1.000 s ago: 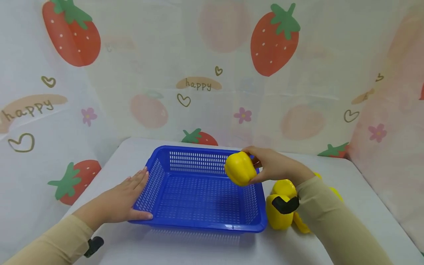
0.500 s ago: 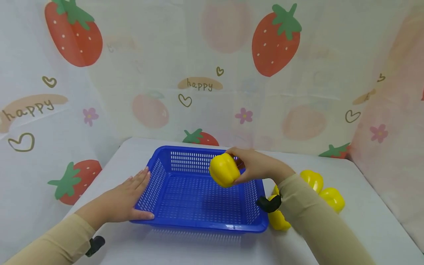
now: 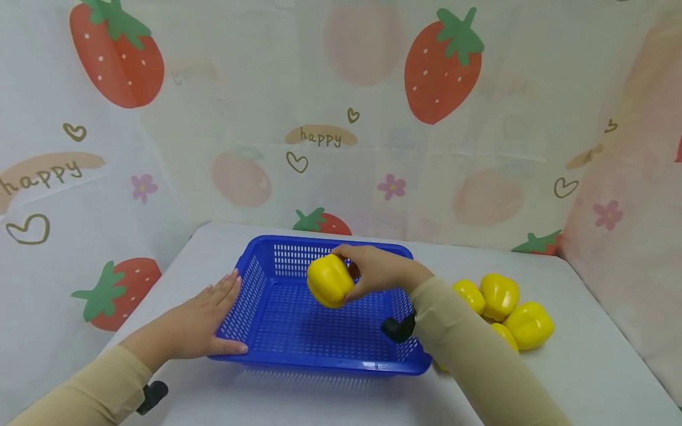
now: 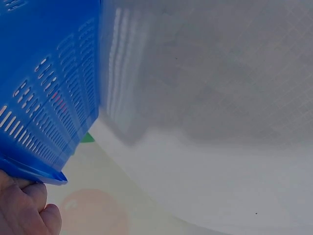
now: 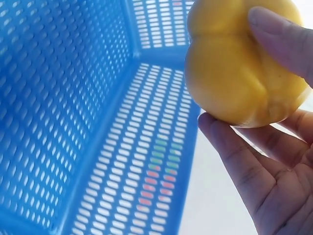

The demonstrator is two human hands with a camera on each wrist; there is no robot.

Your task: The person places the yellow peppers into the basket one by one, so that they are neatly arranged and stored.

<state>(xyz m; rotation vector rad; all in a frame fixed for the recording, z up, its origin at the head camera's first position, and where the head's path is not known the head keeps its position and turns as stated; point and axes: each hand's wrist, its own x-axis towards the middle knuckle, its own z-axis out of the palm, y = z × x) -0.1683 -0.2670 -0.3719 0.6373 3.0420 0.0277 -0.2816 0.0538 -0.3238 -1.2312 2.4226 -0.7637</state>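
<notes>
A yellow bell pepper point(image 3: 329, 281) is held above the blue basket by my right hand point(image 3: 375, 271). In the right wrist view the thumb lies across the bell pepper point(image 5: 234, 73) and the other fingers point(image 5: 244, 161) support its far side. On the left rim of the blue plastic basket point(image 3: 319, 362) rests my left hand point(image 3: 197, 322), its fingers straight and the thumb at the front corner. The left wrist view shows the basket's slotted wall point(image 4: 49, 98) with a few fingertips at its rim. The basket's visible floor bears nothing.
Several more yellow bell peppers point(image 3: 529, 325) lie grouped on the white table point(image 3: 581, 367), right of the basket. My right forearm partly covers some of them. Behind the table hangs a cloth point(image 3: 341, 77) printed with strawberries.
My right hand has carried the bell pepper leftward, from the basket's right side to over its middle. More of the peppers at the right show now. The left hand stays in place.
</notes>
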